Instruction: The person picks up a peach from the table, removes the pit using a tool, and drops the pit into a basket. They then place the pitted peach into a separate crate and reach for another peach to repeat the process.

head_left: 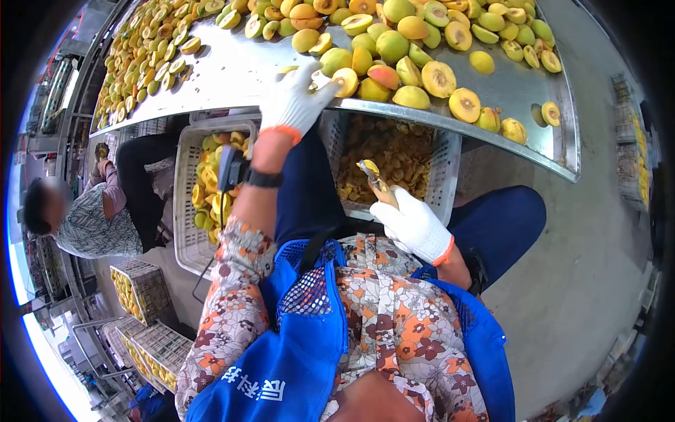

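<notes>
My left hand, in a white glove, reaches over the near edge of the metal table. Its fingers are apart beside a halved fruit; whether they touch it is hard to tell. My right hand, also gloved, is wrapped round the wooden handle of a small tool. A bit of yellow fruit sits at the tool's metal tip. That tip is over a crate of brown pits and scraps below the table edge.
Whole and halved fruits lie across the table. A crate of cut fruit stands left of my legs. Another person sits at the far left, near more fruit-filled crates. Stacked crates stand at the far right.
</notes>
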### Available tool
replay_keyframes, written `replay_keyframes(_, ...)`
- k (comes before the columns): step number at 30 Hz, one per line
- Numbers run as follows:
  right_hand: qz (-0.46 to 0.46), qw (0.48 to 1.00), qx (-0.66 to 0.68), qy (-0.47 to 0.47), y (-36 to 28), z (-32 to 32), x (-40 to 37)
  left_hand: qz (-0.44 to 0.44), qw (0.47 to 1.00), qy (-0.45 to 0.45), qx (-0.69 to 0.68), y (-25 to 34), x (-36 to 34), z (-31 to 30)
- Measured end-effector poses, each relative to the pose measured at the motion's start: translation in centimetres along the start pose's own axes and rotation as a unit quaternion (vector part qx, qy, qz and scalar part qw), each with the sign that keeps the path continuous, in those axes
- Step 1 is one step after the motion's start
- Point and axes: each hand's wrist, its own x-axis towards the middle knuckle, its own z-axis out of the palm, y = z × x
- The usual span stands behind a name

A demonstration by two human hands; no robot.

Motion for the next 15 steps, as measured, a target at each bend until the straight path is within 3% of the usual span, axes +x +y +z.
replay_keyframes(1, -0.155, 0.975, -0.160, 0.023, 0.9, -0.1, -0.2, -0.021, 0.998, -0.054, -0.020, 0.0, 1.1, 1.5)
replay_keyframes(2, -0.235, 0.934, -0.263, 0.058, 0.7, -0.3, -0.2, -0.030, 0.992, -0.118, 0.006, 0.3, 2.5, 2.0)
replay_keyframes(3, -0.233, 0.934, -0.264, 0.058, 0.5, -0.3, -0.2, -0.039, 0.982, -0.183, 0.033, 0.5, 3.4, 2.1)
replay_keyframes(4, -0.060, 0.986, -0.144, 0.056, 0.1, -0.2, -0.3, -0.039, 0.982, -0.184, 0.032, 0.6, 3.6, 2.1)
replay_keyframes(5, 0.115, 0.992, -0.017, 0.053, -0.5, -0.2, -0.3, -0.037, 0.981, -0.189, 0.012, 0.7, 3.8, 2.0)
replay_keyframes(7, 0.107, 0.992, -0.028, 0.061, -0.7, -0.5, 0.0, -0.032, 0.981, -0.192, -0.006, 0.9, 4.0, 1.7)
replay_keyframes(10, 0.075, 0.992, -0.044, 0.087, -1.7, -0.7, 0.4, 0.076, 0.989, -0.033, -0.121, 0.6, 2.7, 2.7)
replay_keyframes(11, 0.044, 0.992, -0.049, 0.106, -2.2, -0.8, 0.6, 0.075, 0.989, -0.033, -0.121, 0.7, 2.4, 2.8)
replay_keyframes(13, 0.035, 0.991, -0.061, 0.111, -3.1, -0.9, 0.9, 0.007, 0.976, 0.039, -0.214, 0.9, 1.3, 2.8)
replay_keyframes(14, 0.034, 0.992, -0.036, 0.112, -3.8, -1.1, 1.0, -0.026, 0.941, 0.073, -0.329, 1.8, 0.7, 2.2)
replay_keyframes(15, 0.034, 0.993, -0.010, 0.113, -4.5, -1.2, 0.9, -0.028, 0.941, 0.070, -0.330, 3.0, -0.3, 1.0)
